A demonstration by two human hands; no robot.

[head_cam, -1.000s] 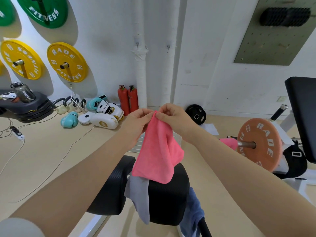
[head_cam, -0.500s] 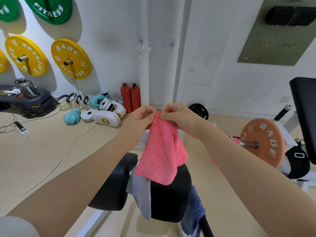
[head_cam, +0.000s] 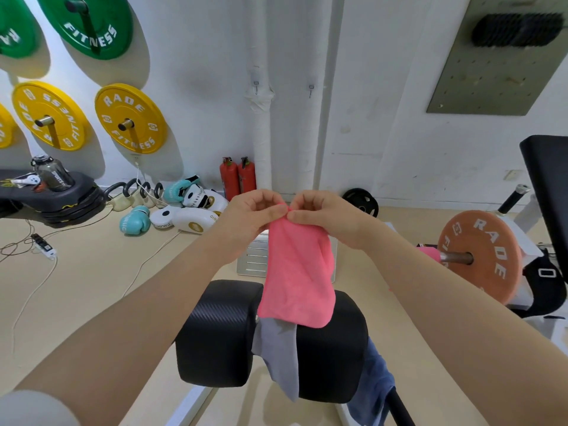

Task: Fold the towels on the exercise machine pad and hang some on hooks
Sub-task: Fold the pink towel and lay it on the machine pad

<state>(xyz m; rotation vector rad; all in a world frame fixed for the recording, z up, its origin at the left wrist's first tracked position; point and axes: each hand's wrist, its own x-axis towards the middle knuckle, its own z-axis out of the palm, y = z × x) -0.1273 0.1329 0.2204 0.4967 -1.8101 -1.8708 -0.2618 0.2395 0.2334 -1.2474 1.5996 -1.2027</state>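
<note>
A pink towel (head_cam: 297, 278) hangs in the air from its top edge. My left hand (head_cam: 250, 215) and my right hand (head_cam: 325, 215) pinch that edge side by side, fingertips almost touching. Below it stand the black exercise machine pads (head_cam: 215, 333). A grey towel (head_cam: 281, 355) hangs between the two pads. A blue towel (head_cam: 373, 385) droops off the right pad's right side. Two small hooks are on the wall ahead, the left hook (head_cam: 256, 85) and the right hook (head_cam: 311, 89).
Yellow (head_cam: 130, 118) and green weight plates (head_cam: 87, 24) hang on the left wall. Boxing gloves and pads (head_cam: 184, 210) and two red extinguishers (head_cam: 237, 178) sit on the floor. An orange plate (head_cam: 479, 256) on a bar is at right, a grey pegboard (head_cam: 498, 56) above.
My two hands have drawn closer together on the pink towel's top edge and lifted it a little; the view has tilted up toward the wall hooks.
</note>
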